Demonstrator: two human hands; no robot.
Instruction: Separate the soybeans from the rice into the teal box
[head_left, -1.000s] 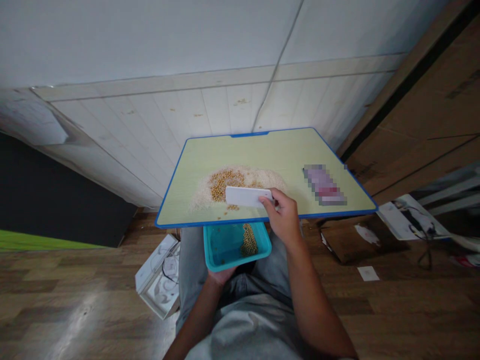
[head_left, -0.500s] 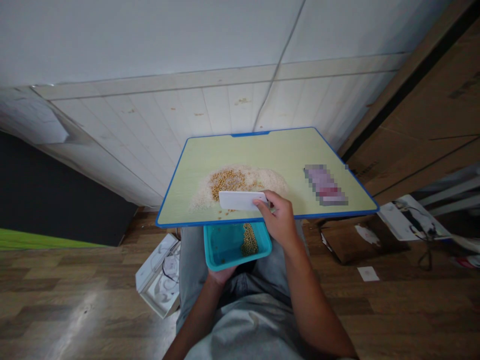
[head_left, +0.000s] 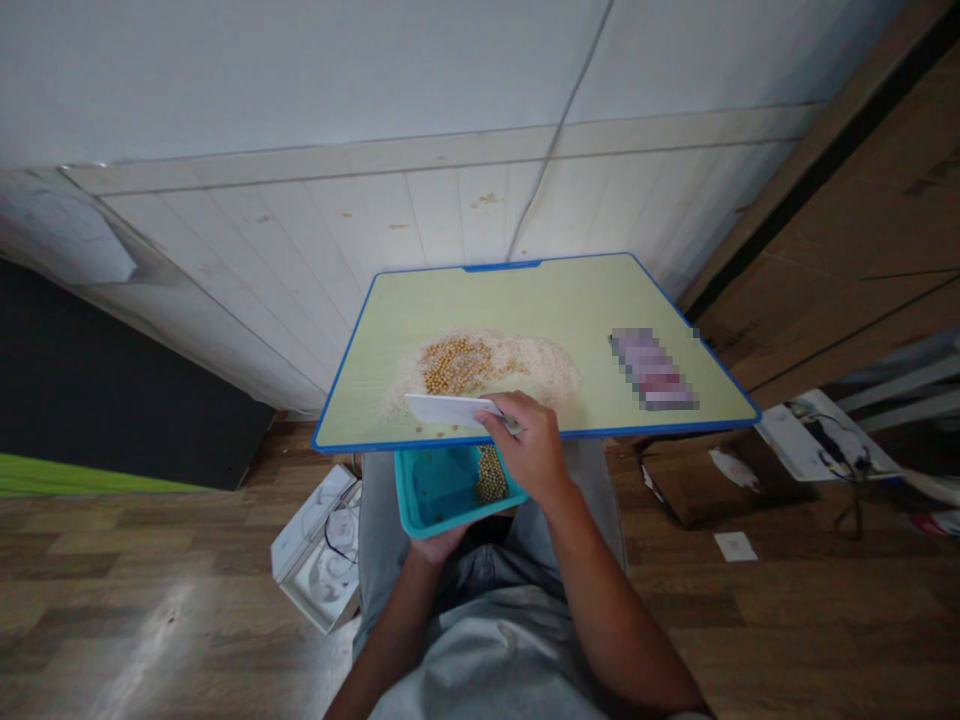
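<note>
My right hand [head_left: 529, 450] grips a flat white card [head_left: 448, 409] and holds it low over the near edge of the green table with a blue rim [head_left: 360, 315]. Beyond the card lies a heap of yellow beans [head_left: 454, 364] mixed into a spread of white rice [head_left: 540, 365]. A few loose beans sit by the table's front edge under the card. My left hand [head_left: 439, 545] supports from beneath a teal plastic box [head_left: 435, 490], held just under the table edge over my lap. The box holds a streak of beans along its right side.
A blurred pinkish packet [head_left: 652, 368] lies on the table's right side. A white box with cables [head_left: 319, 560] stands on the wooden floor at the left. Cardboard [head_left: 697, 480], papers and a cable lie on the floor at the right. A white panelled wall stands behind the table.
My right hand has slid the white card leftward and toward the table's near edge, tilting it flatter. The teal box has shifted slightly left under the edge.
</note>
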